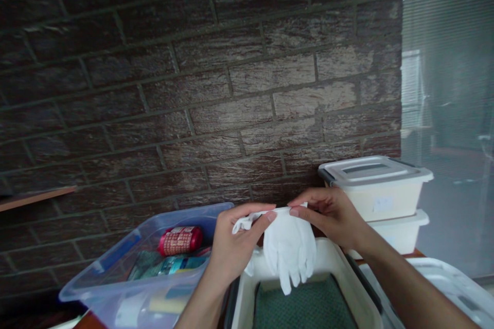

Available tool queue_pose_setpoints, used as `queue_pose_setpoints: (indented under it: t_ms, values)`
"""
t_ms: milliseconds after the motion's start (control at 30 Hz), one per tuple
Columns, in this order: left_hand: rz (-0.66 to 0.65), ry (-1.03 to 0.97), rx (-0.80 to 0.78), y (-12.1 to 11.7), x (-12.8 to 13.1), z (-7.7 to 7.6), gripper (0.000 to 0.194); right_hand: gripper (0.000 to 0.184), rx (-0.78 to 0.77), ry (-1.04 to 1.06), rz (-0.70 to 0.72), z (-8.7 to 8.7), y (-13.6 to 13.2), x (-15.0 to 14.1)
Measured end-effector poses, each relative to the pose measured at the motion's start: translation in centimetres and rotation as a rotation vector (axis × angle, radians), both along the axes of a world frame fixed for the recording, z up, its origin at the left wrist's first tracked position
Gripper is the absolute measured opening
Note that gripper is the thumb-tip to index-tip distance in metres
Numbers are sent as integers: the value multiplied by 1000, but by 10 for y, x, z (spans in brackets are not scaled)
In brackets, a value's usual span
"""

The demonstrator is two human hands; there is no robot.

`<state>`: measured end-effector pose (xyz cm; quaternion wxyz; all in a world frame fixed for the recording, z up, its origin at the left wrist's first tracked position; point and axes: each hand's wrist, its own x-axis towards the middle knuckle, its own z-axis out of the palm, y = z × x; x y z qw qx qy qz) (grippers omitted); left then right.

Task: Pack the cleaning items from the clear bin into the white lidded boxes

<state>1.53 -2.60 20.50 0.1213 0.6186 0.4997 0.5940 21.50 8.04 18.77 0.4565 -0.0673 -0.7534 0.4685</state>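
Observation:
White cloth gloves (290,247) hang by their cuffs between my two hands, fingers pointing down. My left hand (240,236) pinches the cuff edge on the left, where a bit of white fabric sticks out past the thumb. On the right, my right hand (331,216) grips the other end of the cuff between thumb and fingers. How many gloves are layered together I cannot tell. Below them stands an open cream bin (320,267) with dark green textured fabric (303,306) inside.
A clear bluish plastic box (96,288) at the left holds a red cylindrical container (180,240) and several packets. Two lidded cream boxes (393,200) are stacked at right, near a white lid (451,288). A brick wall (239,92) rises behind.

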Motion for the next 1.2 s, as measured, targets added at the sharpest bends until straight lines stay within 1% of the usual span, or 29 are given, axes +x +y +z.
queue_pose_setpoints:
  t_ms: [100, 167, 300, 433, 500, 533, 600, 700, 733, 767, 833, 900, 967, 1067, 1200]
  values:
    - [21, -43, 13, 1, 0, -1, 19, 22, -32, -8, 16, 2, 2, 0]
    - [33, -81, 21, 2, 0, 0, 21, 24, -33, -18, 1, 3, 2, 0]
    - [57, -131, 41, 3, 0, 1, 21, 27, -20, -18, -80, 5, 5, 2]
    - [150, -157, 74, 2, 0, 3, 18, 25, -67, 49, -204, 5, 10, 5]
    - [175, -154, 87, 2, -1, 3, 16, 23, -94, 77, -221, 5, 12, 5]
    - [173, -144, 82, 2, -1, 2, 16, 23, -102, 85, -205, 5, 12, 4]
    - [138, -94, 50, 2, 0, 0, 17, 25, -119, 62, -117, 4, 9, 1]
    - [45, 7, -9, 3, 3, -5, 18, 42, -98, -37, 57, 3, 0, -4]
    - [16, 32, -21, 3, 4, -6, 17, 43, -67, -79, 89, 2, -4, -6]
    - [-7, 45, -29, 3, 5, -7, 16, 38, -24, -117, 96, 2, -6, -7]
    - [-36, 41, -51, 3, 6, -8, 17, 27, 65, -163, 54, 2, -10, -8]
    - [-46, 13, -74, 4, 5, -7, 18, 27, 119, -181, -5, 3, -11, -7]
    - [-49, -13, -73, 4, 3, -5, 21, 24, 146, -172, -34, 3, -9, -6]
    - [-78, -18, -69, 5, 0, -5, 26, 22, 179, -161, -55, 4, -6, -5]
    - [-115, -5, -101, 6, 2, -7, 21, 24, 208, -182, -38, 5, -7, -3]
